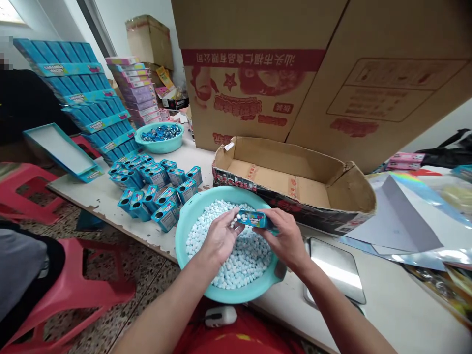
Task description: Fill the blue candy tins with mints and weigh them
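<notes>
A small blue candy box (254,220) lies sideways over the basin, its round opening facing left with white candies showing there. My right hand (285,236) grips its right end, fingers closed round it. Cupped at the opening, my left hand (222,236) has its fingers closed on a few white candies; how many is hidden. Below both hands, loose white and pale blue candies (236,275) fill much of a turquoise basin (184,226). Several more blue boxes (165,215) stand upright to the left of the basin, their round holes on top.
A long open carton (295,184) sits behind the basin, before a big cardboard box (254,24). To the right lies a flat scale (335,270). At the left are stacked display trays (81,98), another basin (164,145) and red stools (84,290). A person (25,98) sits far left.
</notes>
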